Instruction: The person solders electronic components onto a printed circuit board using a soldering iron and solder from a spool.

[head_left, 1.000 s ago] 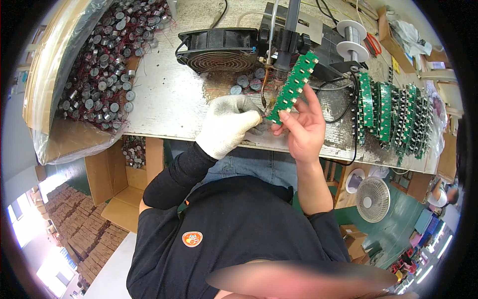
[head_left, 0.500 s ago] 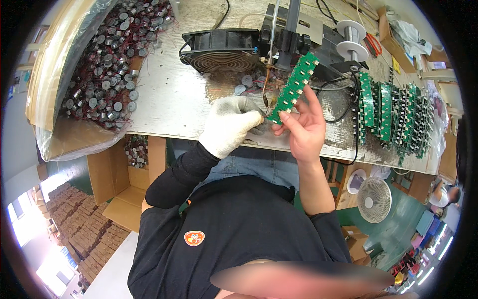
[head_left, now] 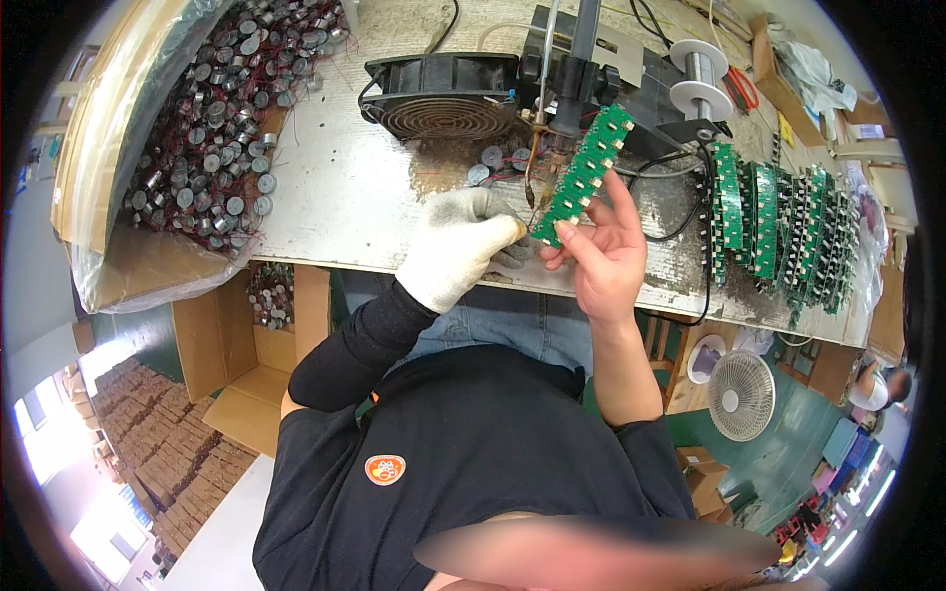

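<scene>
Green strip-shaped circuit board (head_left: 588, 172) with a row of small white parts: held up over the front edge of the off-white, scuffed worktop (head_left: 345, 187), tilted, lower end toward the front edge, upper end toward the back and right.

Hands: bare right hand (head_left: 609, 251) clamped on the board's lower half, thumb on the face. White-gloved left hand (head_left: 461, 246) has thumb and fingers pinched together just beside the board's lower end; too small to tell what, if anything, is between them. Thin brownish metal tube (head_left: 532, 172) points down just above those fingertips.

Behind: round grey metal motors (head_left: 479, 174) loose on the worktop, black square-framed fan (head_left: 443, 98) toward the back edge, white spool of silvery wire (head_left: 700, 79) at back right, red-handled tool (head_left: 741, 89) beside it.

Right edge: row of stacked green boards (head_left: 764, 222). Left edge: heap of metal motors with red leads (head_left: 217, 148) in a plastic-lined cardboard box (head_left: 110, 148).
</scene>
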